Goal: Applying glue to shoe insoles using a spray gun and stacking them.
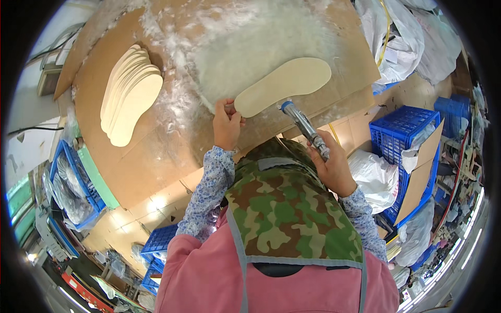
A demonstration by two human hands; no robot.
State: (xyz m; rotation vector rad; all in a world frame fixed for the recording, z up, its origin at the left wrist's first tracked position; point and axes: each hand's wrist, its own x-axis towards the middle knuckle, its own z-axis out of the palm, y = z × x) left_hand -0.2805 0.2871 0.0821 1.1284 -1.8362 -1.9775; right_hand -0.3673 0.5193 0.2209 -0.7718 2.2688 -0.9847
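A cream insole (292, 81) lies slantwise over the near edge of a pale fluffy sheet (229, 68). My left hand (228, 125) is closed at the insole's left end, with fingers and thumb pinching its rim. In my right hand (334, 164) is a silver tube-shaped tool (302, 125) with a blue tip, and the fingers are wrapped round its lower end. That tip points at the insole's near edge, close to it; whether they touch I cannot tell. A fanned stack of several similar insoles (130, 94) lies on the left of the board.
The brown cardboard-covered table (125, 177) is strewn with loose white fluff (172, 88). Blue plastic crates stand on the right (396, 130) and on the left (78, 182). White plastic bags (373, 180) sit beside the right crate, and more bags (402, 41) lie at the far right.
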